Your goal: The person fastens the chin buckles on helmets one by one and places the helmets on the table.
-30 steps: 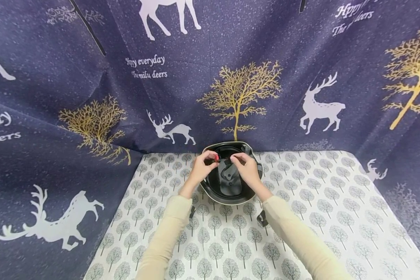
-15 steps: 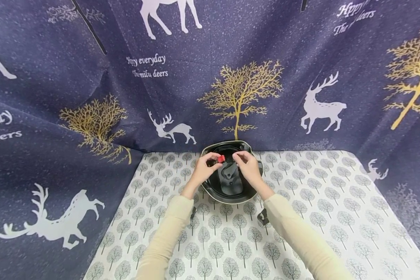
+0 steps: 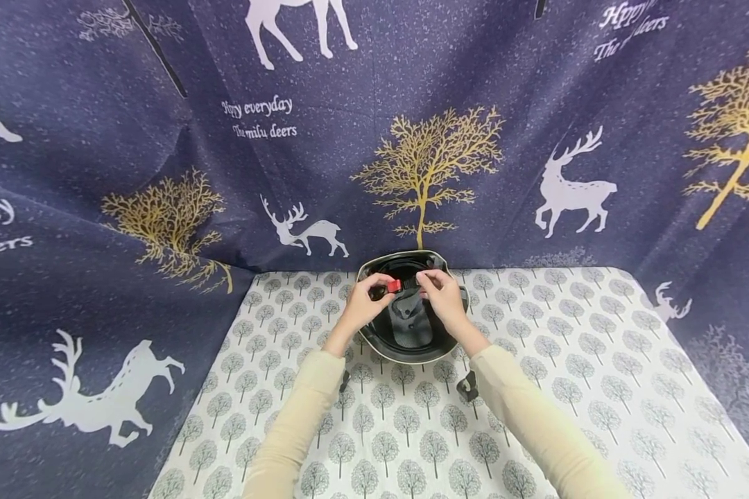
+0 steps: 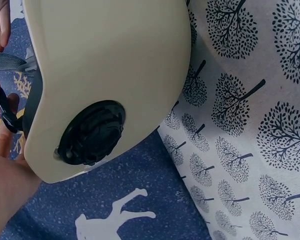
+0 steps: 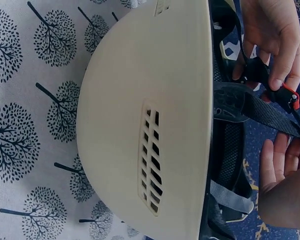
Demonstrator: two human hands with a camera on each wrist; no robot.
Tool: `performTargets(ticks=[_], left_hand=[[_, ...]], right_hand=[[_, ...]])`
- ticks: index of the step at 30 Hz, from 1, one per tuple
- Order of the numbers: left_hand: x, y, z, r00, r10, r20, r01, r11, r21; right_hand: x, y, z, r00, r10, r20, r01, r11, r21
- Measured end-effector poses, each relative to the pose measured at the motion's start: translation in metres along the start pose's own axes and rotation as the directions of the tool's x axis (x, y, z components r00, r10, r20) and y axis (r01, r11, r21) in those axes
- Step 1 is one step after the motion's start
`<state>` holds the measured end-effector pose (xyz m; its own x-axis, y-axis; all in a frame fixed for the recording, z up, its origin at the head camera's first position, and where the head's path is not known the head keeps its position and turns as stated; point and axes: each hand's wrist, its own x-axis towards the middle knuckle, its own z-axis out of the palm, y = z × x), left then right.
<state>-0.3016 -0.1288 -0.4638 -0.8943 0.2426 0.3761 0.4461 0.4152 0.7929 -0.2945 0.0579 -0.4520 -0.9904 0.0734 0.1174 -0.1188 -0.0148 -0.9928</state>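
On tree-print cloth [image 3: 406, 430] sits a cream, black-lined helmet [image 5: 120, 115]; left fingers [image 3: 376, 278] pinch its red-and-black buckle [image 3: 394, 285], right fingers [image 3: 435, 278] its strap [image 5: 271, 118].

left grip [image 3: 362, 303] pinches red buckle [image 3: 394, 285] | right grip [image 3: 445, 298] holds black strap [image 3: 411, 284] | helmet [image 3: 379, 337] (hollow side up) below

Helmet shell [image 5: 122, 125]: plain cream. Side disc [image 4: 92, 132]: black. Interior [image 3: 382, 329]: black, with a dark grey pad [image 3: 413, 334]. Strap [image 5: 270, 119]: dark grey; short band [image 5: 231, 197]: light grey. Buckle [image 3: 394, 285]: red and black. Sleeves [image 3: 290, 419]: plain pale cream. Tablecloth [image 3: 406, 461]: white, printed with rows of grey trees on darker trunks. Backdrop [image 3: 374, 83]: dark blue with white speckles, white deer, white lettering and golden trees.
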Motion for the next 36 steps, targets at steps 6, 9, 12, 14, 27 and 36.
performTargets(ticks=[6, 9, 12, 14, 27, 36], left_hand=[[0.0012, 0.0014, 0.0002, 0.999, -0.034, -0.003, 0.035, 0.999, 0.009], [0.0016, 0.0029, 0.0004, 0.998, -0.058, -0.007, 0.058, 0.998, 0.014], [0.0019, 0.0042, 0.0001, 0.998, -0.067, -0.006, 0.067, 0.998, 0.016], [0.0022, 0.0039, -0.0001, 0.998, -0.067, -0.001, 0.067, 0.998, 0.019], [0.0009, 0.0019, 0.0019, 0.999, -0.048, 0.013, 0.047, 0.996, 0.076], [0.0002, 0.0029, 0.0029, 0.999, -0.030, 0.023, 0.029, 0.998, 0.052]], right_hand=[[0.0009, 0.0002, 0.0014, 1.000, 0.011, -0.005, -0.011, 1.000, 0.016], [0.0005, 0.0000, 0.0022, 1.000, 0.003, -0.009, -0.003, 1.000, 0.001], [0.0002, -0.0001, 0.0028, 1.000, 0.001, -0.013, -0.001, 1.000, -0.014], [-0.0001, 0.0005, 0.0027, 1.000, -0.002, -0.013, 0.001, 1.000, -0.021], [-0.0023, 0.0064, 0.0040, 1.000, 0.020, -0.004, -0.020, 0.998, -0.054], [-0.0048, 0.0088, 0.0081, 0.998, 0.066, 0.003, -0.066, 0.995, -0.077]])
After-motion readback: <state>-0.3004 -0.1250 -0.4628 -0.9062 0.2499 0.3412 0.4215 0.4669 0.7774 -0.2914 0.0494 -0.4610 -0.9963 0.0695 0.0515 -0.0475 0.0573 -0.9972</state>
